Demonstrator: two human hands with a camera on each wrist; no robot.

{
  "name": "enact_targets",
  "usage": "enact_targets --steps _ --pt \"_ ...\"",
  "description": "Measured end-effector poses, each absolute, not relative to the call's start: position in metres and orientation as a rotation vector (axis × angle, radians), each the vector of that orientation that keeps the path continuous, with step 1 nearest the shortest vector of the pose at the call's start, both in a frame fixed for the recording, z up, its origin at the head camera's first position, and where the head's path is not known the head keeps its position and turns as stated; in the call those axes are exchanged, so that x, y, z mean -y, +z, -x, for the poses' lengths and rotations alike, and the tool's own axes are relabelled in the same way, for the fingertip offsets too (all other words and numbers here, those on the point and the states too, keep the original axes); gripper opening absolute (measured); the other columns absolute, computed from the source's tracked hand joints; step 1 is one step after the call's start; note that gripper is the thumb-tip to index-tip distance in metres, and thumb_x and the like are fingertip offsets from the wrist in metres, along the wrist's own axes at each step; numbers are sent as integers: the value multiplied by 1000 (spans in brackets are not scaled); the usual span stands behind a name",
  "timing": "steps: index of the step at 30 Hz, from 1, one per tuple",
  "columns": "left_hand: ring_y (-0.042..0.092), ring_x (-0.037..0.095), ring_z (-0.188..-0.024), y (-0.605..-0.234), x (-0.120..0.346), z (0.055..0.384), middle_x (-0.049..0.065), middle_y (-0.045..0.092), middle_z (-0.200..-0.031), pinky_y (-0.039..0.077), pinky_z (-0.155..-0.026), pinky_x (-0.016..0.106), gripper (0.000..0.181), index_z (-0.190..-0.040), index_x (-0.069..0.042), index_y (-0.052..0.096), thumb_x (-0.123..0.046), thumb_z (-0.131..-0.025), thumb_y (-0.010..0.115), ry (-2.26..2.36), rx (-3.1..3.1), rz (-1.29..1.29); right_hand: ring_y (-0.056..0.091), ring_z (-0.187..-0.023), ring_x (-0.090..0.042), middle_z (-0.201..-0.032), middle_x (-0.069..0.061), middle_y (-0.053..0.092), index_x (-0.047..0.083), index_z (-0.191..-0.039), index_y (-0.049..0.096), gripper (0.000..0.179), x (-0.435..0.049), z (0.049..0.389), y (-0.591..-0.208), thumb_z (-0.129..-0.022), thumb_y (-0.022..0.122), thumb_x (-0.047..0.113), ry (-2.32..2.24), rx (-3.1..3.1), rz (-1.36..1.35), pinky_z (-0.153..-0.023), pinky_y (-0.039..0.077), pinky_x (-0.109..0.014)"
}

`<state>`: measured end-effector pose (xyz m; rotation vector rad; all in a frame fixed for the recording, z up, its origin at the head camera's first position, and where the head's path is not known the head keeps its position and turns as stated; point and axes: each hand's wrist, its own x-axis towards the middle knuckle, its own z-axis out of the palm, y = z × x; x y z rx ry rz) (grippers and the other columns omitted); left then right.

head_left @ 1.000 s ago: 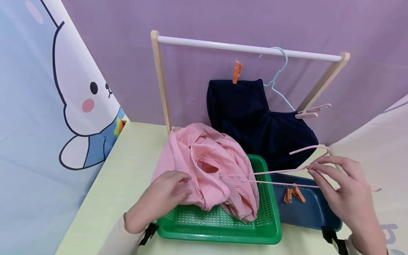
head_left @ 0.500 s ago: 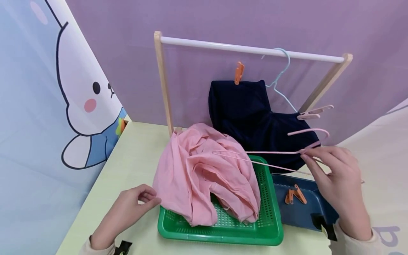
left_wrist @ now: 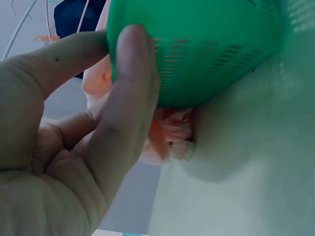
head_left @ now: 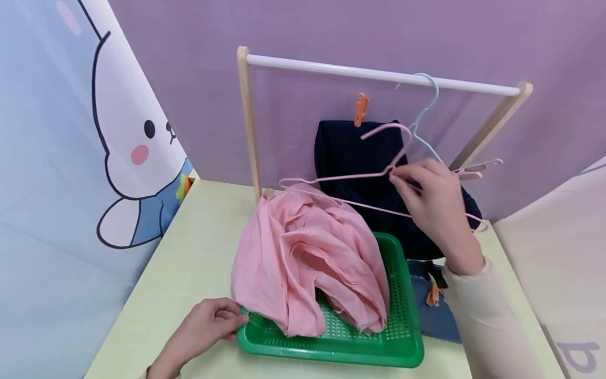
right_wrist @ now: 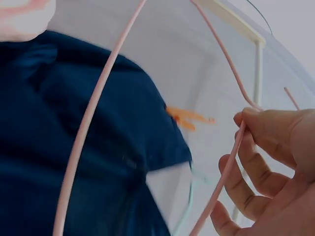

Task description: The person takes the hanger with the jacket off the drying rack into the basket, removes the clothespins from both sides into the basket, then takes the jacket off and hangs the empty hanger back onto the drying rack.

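Observation:
My right hand (head_left: 433,202) pinches a pink clothes hanger (head_left: 352,177) at the base of its hook, holding it in front of the rack with nothing on it. In the right wrist view, thumb and finger meet on the hanger (right_wrist: 93,101) at its neck. My left hand (head_left: 203,323) grips the left front rim of a green basket (head_left: 331,353). From the left wrist, the thumb and fingers show on either side of the basket wall (left_wrist: 197,54). A crumpled pink garment (head_left: 270,263) lies in the basket, spilling over its back left side.
Behind stands a rack with a white rail (head_left: 331,68). A light blue hanger (head_left: 431,100) on it carries a dark navy garment (head_left: 341,145), clipped by an orange clothespin (head_left: 361,109) and a pink clothespin (head_left: 475,169). Orange clothespins (head_left: 433,295) lie in a blue tray (head_left: 437,323), partly behind my right arm.
My right hand has carried the pink hanger up and left, out of the pink garment and toward the rack. The left hand has let go of the garment and taken hold of the basket rim.

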<state>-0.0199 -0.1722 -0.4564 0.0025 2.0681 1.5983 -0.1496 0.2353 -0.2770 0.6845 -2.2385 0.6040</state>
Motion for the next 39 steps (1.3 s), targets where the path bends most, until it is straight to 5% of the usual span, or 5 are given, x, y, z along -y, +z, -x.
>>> enact_targets --steps 8,22,39 --pt "70 25 -79 -464 176 22 12 72 -90 61 -71 42 35 -106 7 65 -24 -93 74 1680 -1942 22 56 -70 -24 -81 -11 65 2 -93 76 8 -195 193 -257 -93 72 9 575 2229 -657 -62 41 -40" --pt "70 25 -80 -472 179 22 13 71 -91 60 -71 45 30 -108 8 64 -18 -96 70 1739 -1870 -5 59 -83 -24 -87 -7 67 8 -100 77 16 -126 242 -225 -98 66 20 551 2373 -519 -75 46 -47" --pt "70 26 -80 -474 176 22 14 71 -92 61 -70 41 30 -108 9 63 -18 -97 69 1754 -1853 -30 61 -94 -16 -93 2 68 17 -105 77 16 -92 257 -237 -98 64 23 514 2574 -472 -78 46 -43"
